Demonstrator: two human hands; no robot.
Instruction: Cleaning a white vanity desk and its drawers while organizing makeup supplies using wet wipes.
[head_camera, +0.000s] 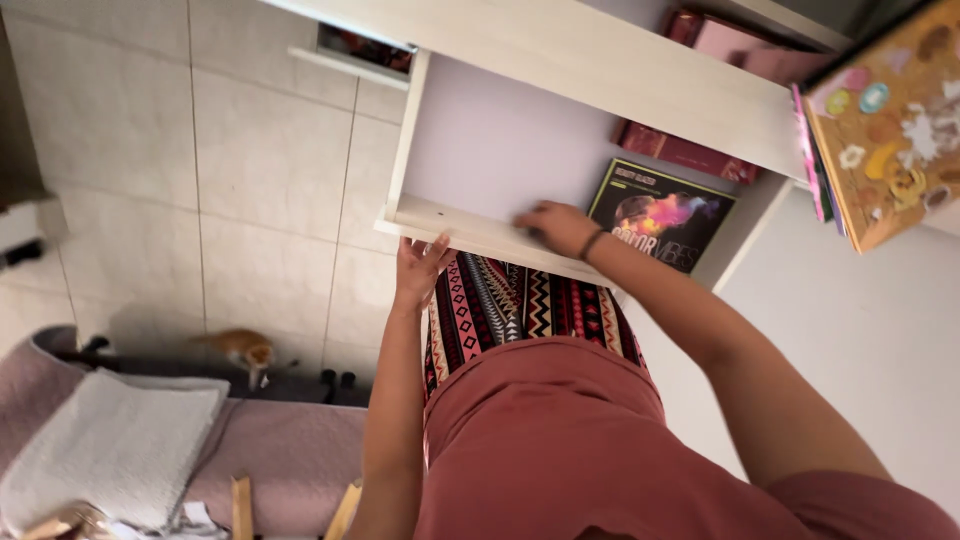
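Note:
A pale wooden drawer stands pulled out in front of me, its pale lilac bottom mostly bare. My left hand grips the drawer's front edge from below, fingers curled on the rim. My right hand rests over the same front edge further right, fingers flat inside the drawer, a dark band on the wrist. Just right of that hand a black flat box with a bright pink and orange picture lies in the drawer. A dark red flat box lies behind it at the drawer's back.
The cabinet top overhangs the drawer. A colourful patterned book or box sticks out at the upper right. An orange kitten sits on the tiled floor to the left. A grey folded towel lies on a pink surface.

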